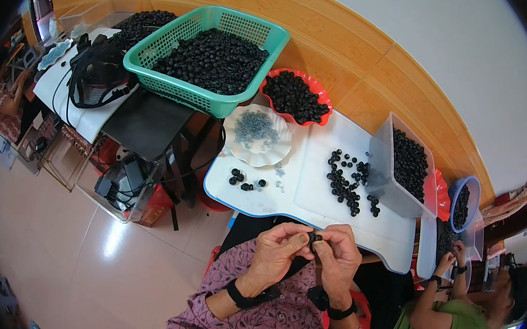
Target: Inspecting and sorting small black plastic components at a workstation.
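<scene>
Teal basket (160, 47) (black rings (213, 58)), red bowl (318, 92)

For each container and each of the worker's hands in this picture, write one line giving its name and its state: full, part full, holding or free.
Green basket: heaped with black rings.
Red bowl: full of black rings.
White scalloped plate: holds small metal parts.
Clear tub: tilted, part full of black rings.
Blue basket: part full of black rings.
Left hand: pinching a small black part.
Right hand: pinching the same part.
</scene>
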A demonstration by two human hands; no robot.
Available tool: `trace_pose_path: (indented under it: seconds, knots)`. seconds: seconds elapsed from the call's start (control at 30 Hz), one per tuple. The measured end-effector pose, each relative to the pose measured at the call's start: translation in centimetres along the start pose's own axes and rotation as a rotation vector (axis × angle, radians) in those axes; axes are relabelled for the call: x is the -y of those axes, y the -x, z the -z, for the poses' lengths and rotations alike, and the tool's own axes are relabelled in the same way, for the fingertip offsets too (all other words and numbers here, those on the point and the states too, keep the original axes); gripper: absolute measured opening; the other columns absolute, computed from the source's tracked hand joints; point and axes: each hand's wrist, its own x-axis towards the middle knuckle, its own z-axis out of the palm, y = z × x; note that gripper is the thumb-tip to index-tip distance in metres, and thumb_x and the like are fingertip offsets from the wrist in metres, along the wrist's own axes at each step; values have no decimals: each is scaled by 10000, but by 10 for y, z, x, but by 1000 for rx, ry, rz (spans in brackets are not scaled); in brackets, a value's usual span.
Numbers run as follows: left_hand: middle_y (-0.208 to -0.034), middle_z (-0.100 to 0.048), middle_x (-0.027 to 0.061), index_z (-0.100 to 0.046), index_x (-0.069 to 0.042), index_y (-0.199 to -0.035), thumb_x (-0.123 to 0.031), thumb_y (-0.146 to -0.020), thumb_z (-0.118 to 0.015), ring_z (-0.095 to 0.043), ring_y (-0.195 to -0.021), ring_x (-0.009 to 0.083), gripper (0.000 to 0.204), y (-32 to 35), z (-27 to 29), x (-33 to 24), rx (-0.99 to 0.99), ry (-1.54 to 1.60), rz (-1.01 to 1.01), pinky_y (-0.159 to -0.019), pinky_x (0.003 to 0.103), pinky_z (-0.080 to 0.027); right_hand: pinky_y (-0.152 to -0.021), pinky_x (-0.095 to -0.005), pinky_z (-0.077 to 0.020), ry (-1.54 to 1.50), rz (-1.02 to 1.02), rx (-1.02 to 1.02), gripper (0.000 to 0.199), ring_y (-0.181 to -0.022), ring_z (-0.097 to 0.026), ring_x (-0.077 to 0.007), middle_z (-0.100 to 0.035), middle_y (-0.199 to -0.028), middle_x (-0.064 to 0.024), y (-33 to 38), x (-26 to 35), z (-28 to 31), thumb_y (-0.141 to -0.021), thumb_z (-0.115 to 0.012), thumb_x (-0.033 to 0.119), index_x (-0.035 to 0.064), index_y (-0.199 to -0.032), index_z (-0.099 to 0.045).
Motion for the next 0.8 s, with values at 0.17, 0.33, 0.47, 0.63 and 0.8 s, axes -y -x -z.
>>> trace_pose_path:
  seconds: [0.17, 0.33, 0.47, 0.63, 0.8]
  knots:
    - [-912, -684, 134, -643, 49, -1078, 2, -901, -617, -677, -762, 167, 184, 0, -3, 1, -54, -128, -33, -717, 311, -606, -748, -229, -457, 74, 30, -12, 117, -842, -546, -119, -536, -979, -65, 1, -4, 3, -845, -654, -44, -17, -952, -615]
    - [-948, -687, 174, -626, 69, -1119, 15, -920, -584, -693, -794, 203, 211, 2, -6, -6, -101, -329, -21, -769, 348, -607, -725, -243, -457, 195, 81, -4, 121, -819, -549, -136, -545, -942, -74, -1, -6, 4, -836, -662, -26, -12, -945, -611]
    - [-958, -684, 182, -617, 72, -1137, 8, -940, -553, -697, -815, 221, 216, 2, -5, -9, -74, -358, -27, -788, 365, -605, -717, -253, -460, 260, 136, 13, 125, -806, -555, -152, -552, -926, -81, -5, -3, 5, -832, -668, -15, -11, -943, -609]
    - [-956, -681, 179, -602, 80, -1134, 4, -958, -522, -698, -825, 226, 209, 1, -3, -9, -41, -353, -10, -800, 380, -602, -722, -255, -463, 236, 120, 22, 121, -814, -561, -155, -556, -929, -84, -5, -5, 6, -835, -661, -22, -11, -943, -609]
    - [-909, -678, 150, -605, 77, -1125, 2, -957, -526, -690, -779, 201, 200, 0, 1, -4, -40, -333, 1, -769, 346, -602, -728, -255, -468, 213, 104, 23, 119, -820, -566, -155, -557, -931, -86, -3, -9, 7, -838, -658, -23, -12, -945, -609]
